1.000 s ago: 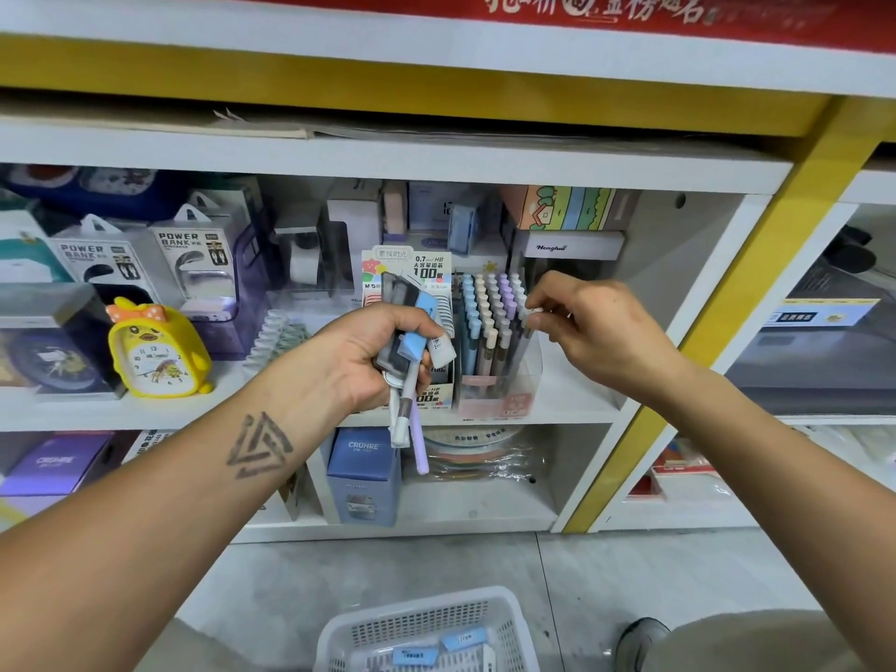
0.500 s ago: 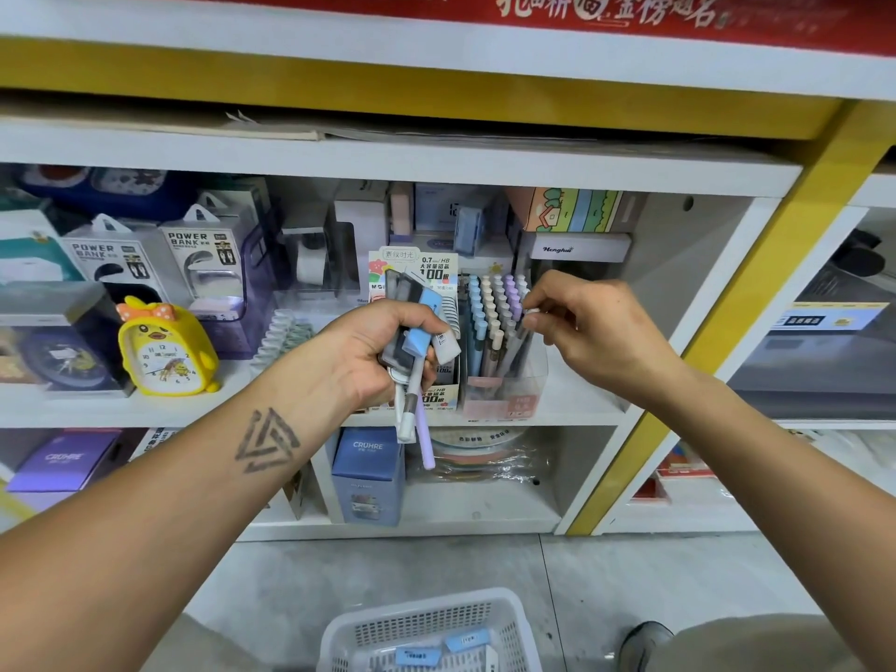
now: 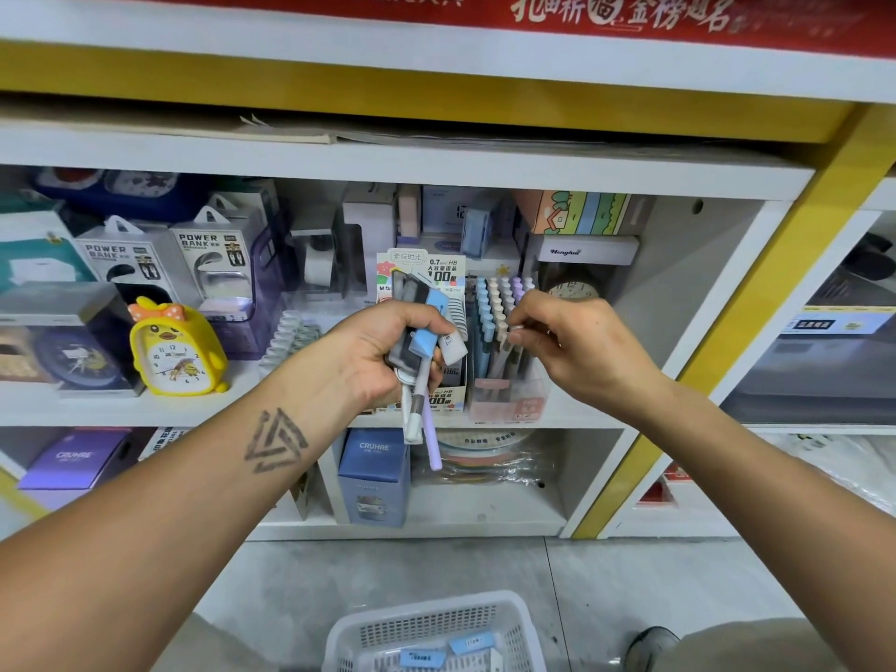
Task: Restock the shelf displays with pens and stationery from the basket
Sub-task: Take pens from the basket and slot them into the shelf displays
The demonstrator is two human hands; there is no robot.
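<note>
My left hand (image 3: 383,354) grips a bundle of stationery (image 3: 426,332): blue and white erasers, a dark packet, and white and lilac pens hanging down below the fist. My right hand (image 3: 572,346) pinches the top of a pen (image 3: 511,332) at the right side of the clear pen display box (image 3: 509,400), which holds rows of pastel pens on the middle shelf. A white plastic basket (image 3: 514,618) with blue-labelled erasers stands on the floor below, between my arms.
A pencil-lead display box (image 3: 443,266) stands behind my left hand. On the shelf's left sit a yellow duck alarm clock (image 3: 174,351) and power bank boxes (image 3: 213,264). A yellow upright post (image 3: 756,303) borders the shelf bay on the right. Blue boxes fill the lower shelf.
My right hand has stayed at the pen display, shifting only slightly against the pens. My left hand keeps its bundle in the same place.
</note>
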